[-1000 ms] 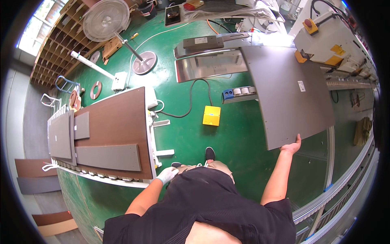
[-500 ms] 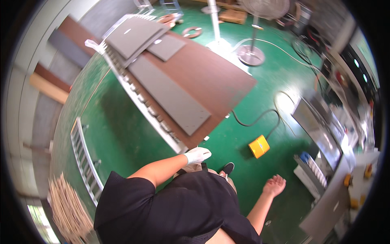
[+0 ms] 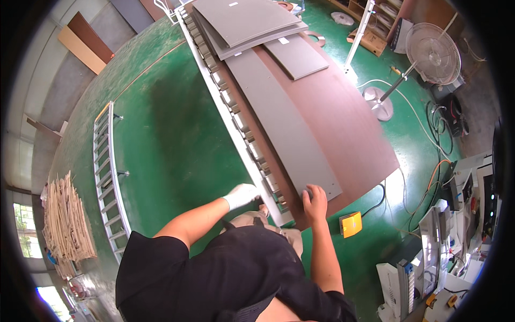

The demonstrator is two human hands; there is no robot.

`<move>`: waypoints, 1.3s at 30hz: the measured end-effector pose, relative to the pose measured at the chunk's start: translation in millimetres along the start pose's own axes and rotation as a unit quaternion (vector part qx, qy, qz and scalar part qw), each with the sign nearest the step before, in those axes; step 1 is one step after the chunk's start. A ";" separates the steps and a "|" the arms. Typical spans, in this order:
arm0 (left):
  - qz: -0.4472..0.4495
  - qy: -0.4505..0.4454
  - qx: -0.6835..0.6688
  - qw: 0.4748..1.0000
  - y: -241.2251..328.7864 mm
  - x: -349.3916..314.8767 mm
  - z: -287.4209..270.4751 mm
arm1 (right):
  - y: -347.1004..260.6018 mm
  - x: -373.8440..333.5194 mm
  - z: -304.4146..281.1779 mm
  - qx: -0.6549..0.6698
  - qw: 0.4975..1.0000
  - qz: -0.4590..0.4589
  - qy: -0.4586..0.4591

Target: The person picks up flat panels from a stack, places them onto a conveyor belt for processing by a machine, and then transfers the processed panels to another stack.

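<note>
A long narrow grey panel (image 3: 284,123) lies along a wide brown board (image 3: 354,129), with small holes near its near end. My right hand (image 3: 315,203), bare, is at the near left corner of that grey panel. Its thumb stands apart from the fingers, which appear to touch the panel's end. My left hand (image 3: 241,196), in a white glove, hangs beside the white rail of the roller conveyor (image 3: 236,119) that carries the boards. Nothing shows in the glove, and its fingers are too blurred to read. Farther up lie a shorter grey panel (image 3: 296,58) and a stack of larger grey panels (image 3: 247,19).
A yellow foot pedal (image 3: 351,224) with a dark cable sits on the green floor, right of the conveyor. At the left stands a metal roller frame (image 3: 107,177) near a bundle of thin wooden strips (image 3: 65,220). A pedestal fan (image 3: 433,53) and loose cables are at the far right.
My right hand has moved up and left from above the floor to the grey panel's near end. The head view has shifted, and my gloved left hand now appears alongside the conveyor rail.
</note>
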State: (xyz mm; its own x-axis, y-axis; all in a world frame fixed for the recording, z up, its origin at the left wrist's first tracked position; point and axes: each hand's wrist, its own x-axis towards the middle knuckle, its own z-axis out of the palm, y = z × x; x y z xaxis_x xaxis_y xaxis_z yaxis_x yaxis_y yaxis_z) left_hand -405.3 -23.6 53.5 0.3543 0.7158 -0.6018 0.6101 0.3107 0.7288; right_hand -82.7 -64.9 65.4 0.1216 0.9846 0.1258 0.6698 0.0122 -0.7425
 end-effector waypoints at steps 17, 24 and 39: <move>-0.009 0.094 0.076 0.993 -144.1 76.6 -191.0 | -16.8 60.0 77.5 -0.133 0.983 0.043 0.123; 0.061 -0.134 0.174 0.974 -122.5 137.3 -252.0 | -16.9 58.4 97.9 -0.254 0.925 0.220 0.177; -0.188 0.370 -0.460 0.785 -353.9 95.8 -668.2 | -318.1 494.5 473.3 -0.024 0.979 -0.116 -0.164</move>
State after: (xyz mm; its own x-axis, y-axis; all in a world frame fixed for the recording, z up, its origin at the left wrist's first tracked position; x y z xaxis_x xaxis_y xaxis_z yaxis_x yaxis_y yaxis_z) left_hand -1060.8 353.0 -43.9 -0.4444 0.5269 -0.7245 -0.3186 0.6629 0.6775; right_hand -582.5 500.7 52.4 -0.2752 0.9593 0.0631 0.6854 0.2418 -0.6869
